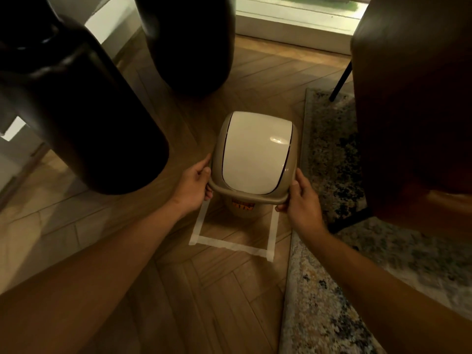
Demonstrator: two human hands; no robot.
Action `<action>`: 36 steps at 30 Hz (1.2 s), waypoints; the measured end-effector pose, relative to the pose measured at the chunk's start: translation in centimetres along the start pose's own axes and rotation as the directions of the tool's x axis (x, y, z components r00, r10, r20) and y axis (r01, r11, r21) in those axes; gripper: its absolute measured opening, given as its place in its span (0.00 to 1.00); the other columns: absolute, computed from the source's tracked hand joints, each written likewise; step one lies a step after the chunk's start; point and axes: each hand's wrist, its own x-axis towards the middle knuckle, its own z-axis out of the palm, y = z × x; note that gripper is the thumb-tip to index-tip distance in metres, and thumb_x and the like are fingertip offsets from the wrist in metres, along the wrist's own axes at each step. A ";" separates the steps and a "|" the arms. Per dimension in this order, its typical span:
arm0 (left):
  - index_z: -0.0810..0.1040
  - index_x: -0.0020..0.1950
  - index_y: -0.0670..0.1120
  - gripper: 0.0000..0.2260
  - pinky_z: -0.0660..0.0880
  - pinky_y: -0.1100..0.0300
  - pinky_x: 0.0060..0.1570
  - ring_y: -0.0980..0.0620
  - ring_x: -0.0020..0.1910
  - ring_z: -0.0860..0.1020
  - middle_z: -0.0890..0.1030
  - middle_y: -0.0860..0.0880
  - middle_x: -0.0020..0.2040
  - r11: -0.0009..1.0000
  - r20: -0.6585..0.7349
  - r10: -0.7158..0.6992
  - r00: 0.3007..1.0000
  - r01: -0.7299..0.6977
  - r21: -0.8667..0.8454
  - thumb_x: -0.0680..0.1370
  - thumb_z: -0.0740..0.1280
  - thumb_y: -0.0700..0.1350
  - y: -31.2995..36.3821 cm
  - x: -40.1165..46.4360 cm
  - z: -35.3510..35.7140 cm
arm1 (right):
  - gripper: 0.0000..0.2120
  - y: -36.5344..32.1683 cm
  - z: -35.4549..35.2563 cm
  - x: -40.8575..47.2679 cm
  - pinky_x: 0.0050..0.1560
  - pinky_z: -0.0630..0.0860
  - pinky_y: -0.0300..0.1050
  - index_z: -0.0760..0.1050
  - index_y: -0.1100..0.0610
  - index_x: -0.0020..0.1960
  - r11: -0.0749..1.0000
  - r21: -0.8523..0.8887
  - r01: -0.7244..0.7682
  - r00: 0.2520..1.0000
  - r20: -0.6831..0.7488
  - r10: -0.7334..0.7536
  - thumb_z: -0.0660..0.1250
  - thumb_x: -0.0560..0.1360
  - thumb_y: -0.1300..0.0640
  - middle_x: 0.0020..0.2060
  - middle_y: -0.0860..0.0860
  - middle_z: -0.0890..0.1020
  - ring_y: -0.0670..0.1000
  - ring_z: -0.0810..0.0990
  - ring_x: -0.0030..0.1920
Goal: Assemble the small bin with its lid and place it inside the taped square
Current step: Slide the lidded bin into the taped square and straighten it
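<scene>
A small beige bin (pixel 241 209) with an orange label carries its lid (pixel 255 154), a beige frame with a white swing flap, seated on top. The bin is over the taped square (pixel 229 245) of white masking tape on the wood floor; its base is hidden, so I cannot tell whether it touches the floor. My left hand (pixel 195 186) grips the lid's rim on the left side. My right hand (pixel 300 200) grips the rim at the near right corner.
Two large dark cylindrical objects (pixel 84 118) (pixel 189 44) stand left and behind the bin. A patterned rug (pixel 329 290) borders the square on the right. A brown chair (pixel 413 103) with black legs stands on the rug. A window sill runs along the back.
</scene>
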 end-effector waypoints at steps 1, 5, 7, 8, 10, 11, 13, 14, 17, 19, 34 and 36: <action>0.62 0.79 0.58 0.21 0.75 0.64 0.28 0.59 0.26 0.76 0.77 0.48 0.35 0.999 -0.004 0.018 1.000 -0.018 0.036 0.86 0.56 0.45 -0.4 -0.6 -0.1 | 0.23 0.2 -0.2 -1.0 0.35 0.84 0.43 0.61 0.44 0.83 1.000 -0.004 -0.007 1.000 0.012 0.007 0.55 0.89 0.50 0.36 0.44 0.86 0.45 0.82 0.30; 0.63 0.78 0.57 0.20 0.77 0.64 0.29 0.58 0.28 0.78 0.80 0.46 0.37 0.994 -0.005 0.045 0.999 -0.045 0.104 0.86 0.56 0.47 -2.0 -3.2 -1.0 | 0.25 0.8 -1.0 -4.9 0.43 0.87 0.52 0.56 0.46 0.85 0.999 -0.031 -0.023 0.998 0.058 0.025 0.56 0.89 0.52 0.41 0.44 0.88 0.56 0.87 0.38; 0.65 0.78 0.54 0.20 0.77 0.63 0.29 0.56 0.30 0.80 0.81 0.45 0.39 0.993 -0.015 0.050 0.999 -0.048 0.106 0.85 0.58 0.48 -2.4 -4.1 -1.4 | 0.25 0.9 -1.5 -6.3 0.43 0.86 0.50 0.57 0.48 0.85 0.999 -0.038 -0.034 0.998 0.055 0.036 0.56 0.89 0.52 0.40 0.48 0.88 0.59 0.87 0.41; 0.66 0.78 0.54 0.20 0.78 0.62 0.30 0.55 0.32 0.81 0.82 0.45 0.41 0.992 -0.021 0.055 0.998 -0.053 0.115 0.85 0.58 0.50 -2.6 -4.4 -1.6 | 0.25 1.0 -1.8 -6.8 0.41 0.85 0.47 0.58 0.49 0.85 0.997 -0.073 -0.033 0.999 0.034 0.035 0.56 0.89 0.52 0.39 0.50 0.87 0.56 0.88 0.41; 0.66 0.77 0.53 0.21 0.79 0.60 0.32 0.55 0.35 0.82 0.83 0.45 0.46 0.982 -0.036 0.082 0.996 -0.074 0.176 0.84 0.59 0.54 -2.7 -5.2 -1.9 | 0.24 1.1 -2.6 -7.7 0.37 0.80 0.35 0.61 0.51 0.84 0.986 -0.161 -0.035 0.999 -0.031 0.031 0.56 0.88 0.50 0.37 0.51 0.85 0.45 0.87 0.37; 0.67 0.76 0.53 0.22 0.80 0.59 0.34 0.57 0.37 0.82 0.83 0.46 0.48 0.970 -0.044 0.100 0.994 -0.088 0.227 0.83 0.58 0.58 -2.8 -5.5 -2.0 | 0.24 1.1 -3.0 -7.9 0.36 0.77 0.31 0.62 0.51 0.83 0.980 -0.193 -0.042 0.998 -0.061 0.031 0.56 0.88 0.49 0.37 0.49 0.84 0.41 0.85 0.36; 0.66 0.75 0.54 0.28 0.82 0.51 0.45 0.54 0.47 0.83 0.83 0.48 0.54 0.935 -0.072 0.133 0.988 -0.102 0.340 0.80 0.54 0.66 -3.0 -6.1 -2.2 | 0.23 1.1 -3.7 -8.3 0.34 0.74 0.30 0.66 0.52 0.81 0.971 -0.234 -0.046 0.996 -0.079 0.028 0.57 0.88 0.47 0.37 0.49 0.84 0.39 0.84 0.35; 0.66 0.75 0.56 0.30 0.81 0.48 0.50 0.51 0.53 0.82 0.82 0.48 0.59 0.919 -0.091 0.152 0.984 -0.106 0.380 0.78 0.52 0.70 -3.1 -6.2 -2.3 | 0.22 1.0 -3.9 -8.5 0.35 0.74 0.32 0.68 0.52 0.80 0.967 -0.252 -0.038 0.997 -0.071 0.020 0.57 0.88 0.47 0.37 0.49 0.85 0.40 0.84 0.35; 0.64 0.72 0.62 0.32 0.76 0.54 0.52 0.55 0.59 0.77 0.79 0.51 0.64 0.903 -0.083 0.197 0.977 -0.148 0.403 0.73 0.50 0.77 -3.0 -6.1 -2.6 | 0.21 0.2 -4.2 -8.7 0.43 0.80 0.40 0.72 0.52 0.78 0.954 -0.299 0.010 1.000 -0.013 -0.015 0.59 0.87 0.47 0.46 0.47 0.86 0.39 0.84 0.40; 0.63 0.72 0.65 0.33 0.75 0.58 0.52 0.56 0.61 0.75 0.75 0.51 0.68 0.913 -0.031 0.206 0.978 -0.181 0.365 0.71 0.51 0.78 -2.7 -5.9 -2.6 | 0.23 -0.3 -4.1 -8.6 0.48 0.79 0.35 0.70 0.49 0.79 0.943 -0.325 0.066 0.996 0.082 -0.041 0.61 0.86 0.45 0.60 0.48 0.85 0.37 0.84 0.48; 0.58 0.78 0.59 0.35 0.75 0.51 0.63 0.58 0.67 0.67 0.62 0.58 0.75 0.804 0.106 0.347 0.932 -0.354 0.478 0.74 0.63 0.66 -3.1 -5.2 -2.1 | 0.41 -1.0 -2.9 -4.2 0.78 0.69 0.54 0.57 0.39 0.83 0.903 -0.318 0.289 0.931 0.313 -0.187 0.75 0.79 0.56 0.77 0.41 0.71 0.43 0.69 0.77; 0.58 0.78 0.60 0.35 0.76 0.51 0.63 0.59 0.66 0.67 0.63 0.56 0.75 0.822 0.065 0.342 0.937 -0.332 0.464 0.73 0.63 0.68 -2.9 -4.9 -2.0 | 0.41 -1.1 -2.7 -3.5 0.78 0.70 0.53 0.58 0.43 0.83 0.888 -0.328 0.322 0.930 0.286 -0.231 0.76 0.78 0.55 0.78 0.44 0.68 0.45 0.68 0.78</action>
